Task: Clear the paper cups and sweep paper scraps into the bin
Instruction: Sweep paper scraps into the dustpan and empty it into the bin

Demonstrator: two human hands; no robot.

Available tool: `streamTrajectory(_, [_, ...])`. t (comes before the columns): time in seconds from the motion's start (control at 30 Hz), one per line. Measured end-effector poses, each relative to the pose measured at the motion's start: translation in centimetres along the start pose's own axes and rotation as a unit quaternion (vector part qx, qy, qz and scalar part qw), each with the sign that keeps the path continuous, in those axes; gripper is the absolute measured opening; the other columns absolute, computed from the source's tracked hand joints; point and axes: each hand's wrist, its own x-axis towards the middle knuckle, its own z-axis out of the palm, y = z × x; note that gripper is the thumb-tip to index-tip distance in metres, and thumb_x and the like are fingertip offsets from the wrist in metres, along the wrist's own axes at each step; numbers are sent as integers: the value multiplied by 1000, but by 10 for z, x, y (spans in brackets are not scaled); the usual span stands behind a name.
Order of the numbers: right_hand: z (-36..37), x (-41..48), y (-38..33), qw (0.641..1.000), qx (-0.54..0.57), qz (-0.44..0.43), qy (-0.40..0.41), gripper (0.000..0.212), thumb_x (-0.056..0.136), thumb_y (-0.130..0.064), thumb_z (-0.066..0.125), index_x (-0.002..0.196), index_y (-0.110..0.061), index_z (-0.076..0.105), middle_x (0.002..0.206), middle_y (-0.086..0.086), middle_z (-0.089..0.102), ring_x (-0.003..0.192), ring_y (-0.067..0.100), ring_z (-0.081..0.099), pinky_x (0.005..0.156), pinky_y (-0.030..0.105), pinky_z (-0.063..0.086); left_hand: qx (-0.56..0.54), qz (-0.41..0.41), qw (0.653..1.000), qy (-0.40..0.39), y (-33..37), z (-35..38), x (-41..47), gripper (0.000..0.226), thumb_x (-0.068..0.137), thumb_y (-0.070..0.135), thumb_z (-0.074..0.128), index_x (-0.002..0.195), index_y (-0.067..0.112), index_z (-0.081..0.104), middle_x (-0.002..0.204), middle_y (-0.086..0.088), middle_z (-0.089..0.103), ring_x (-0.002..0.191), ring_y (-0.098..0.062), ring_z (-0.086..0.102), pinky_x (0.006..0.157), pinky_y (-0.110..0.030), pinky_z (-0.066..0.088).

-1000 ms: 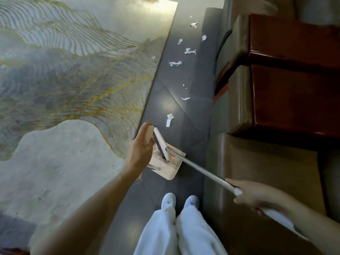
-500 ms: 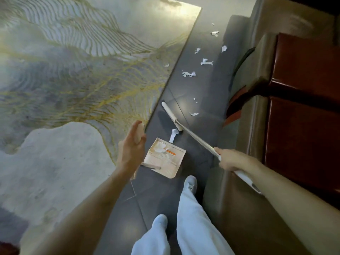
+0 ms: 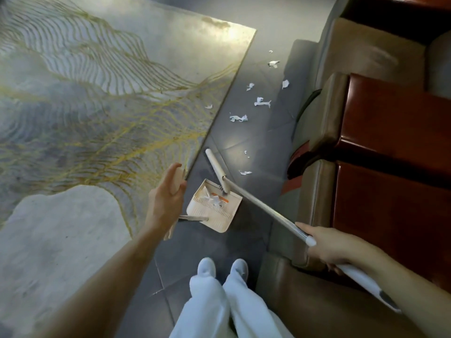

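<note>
A beige dustpan (image 3: pixel 220 217) stands on the dark floor tiles in front of my feet, with white paper scraps (image 3: pixel 211 198) inside it. My left hand (image 3: pixel 166 200) grips the top of the dustpan's upright handle. My right hand (image 3: pixel 334 245) holds the long white broom handle (image 3: pixel 266 208); the broom head (image 3: pixel 216 168) rests at the dustpan's mouth. Several torn scraps lie ahead on the tiles: one scrap (image 3: pixel 244 172) near the broom, a larger scrap (image 3: pixel 238 118) further on, another scrap (image 3: pixel 261 102) beyond.
A large grey rug with gold lines (image 3: pixel 97 106) covers the floor to the left, one small scrap (image 3: pixel 208 106) on its edge. A brown leather sofa with red wooden arms (image 3: pixel 380 154) runs along the right. My white shoes (image 3: pixel 222 268) stand on the tile strip between them.
The broom head pulled back toward me, sweeping the nearest scrap into the dustpan. My feet came together, and the view shifted, so the scraps ahead look farther off.
</note>
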Motion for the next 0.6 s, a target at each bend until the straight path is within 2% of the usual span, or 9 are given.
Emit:
streamTrajectory(0.13, [-44, 30, 1, 997, -23, 26, 69, 74, 94, -15, 44, 153, -34, 4, 119, 11, 56, 64, 16, 57, 52, 26, 48, 7, 29, 999, -26, 24, 25, 33, 37, 94, 25, 56, 116, 53, 45, 74, 0, 58, 59, -21, 58, 59, -42, 54])
streamTrajectory(0.2, [-69, 55, -2, 994, -34, 34, 102, 73, 93, -15, 45, 154, -30, 7, 126, 13, 54, 71, 19, 57, 47, 24, 46, 12, 36, 999, -28, 35, 38, 52, 37, 94, 24, 55, 116, 52, 44, 77, -3, 60, 58, -20, 58, 59, -39, 54])
streamTrajectory(0.33, [-115, 102, -13, 990, -41, 50, 122, 67, 92, -8, 47, 152, -22, 20, 118, 13, 59, 79, 24, 62, 57, 27, 51, 18, 42, 998, -44, 55, 60, 100, 33, 95, 29, 53, 122, 47, 46, 93, -4, 63, 71, -20, 61, 66, -31, 50])
streamTrajectory(0.4, [-134, 120, -21, 992, -43, 48, 107, 59, 91, -5, 45, 146, -18, 28, 99, 10, 59, 63, 20, 56, 48, 28, 47, 24, 45, 997, -55, 66, 67, 122, 32, 96, 30, 51, 122, 47, 45, 94, -2, 63, 71, -13, 60, 60, -24, 45])
streamTrajectory(0.47, [-145, 129, -32, 995, -45, 44, 74, 56, 91, -4, 43, 144, -16, 30, 91, 12, 62, 57, 21, 57, 47, 29, 47, 25, 54, 996, -61, 74, 71, 137, 32, 96, 29, 51, 124, 45, 45, 97, 2, 60, 76, -13, 58, 65, -24, 41])
streamTrajectory(0.53, [-143, 131, -42, 997, -51, 40, 32, 63, 91, -4, 42, 149, -18, 21, 108, 16, 63, 66, 25, 62, 58, 34, 54, 23, 52, 996, -64, 80, 75, 148, 34, 97, 30, 52, 128, 41, 46, 98, 1, 60, 80, -17, 58, 70, -28, 43])
streamTrajectory(0.6, [-139, 125, -43, 997, -70, 34, -13, 72, 93, -7, 41, 154, -23, 7, 131, 14, 54, 78, 24, 65, 68, 34, 56, 19, 44, 996, -69, 86, 78, 159, 34, 97, 31, 51, 129, 40, 46, 93, -3, 62, 73, -18, 59, 66, -30, 45])
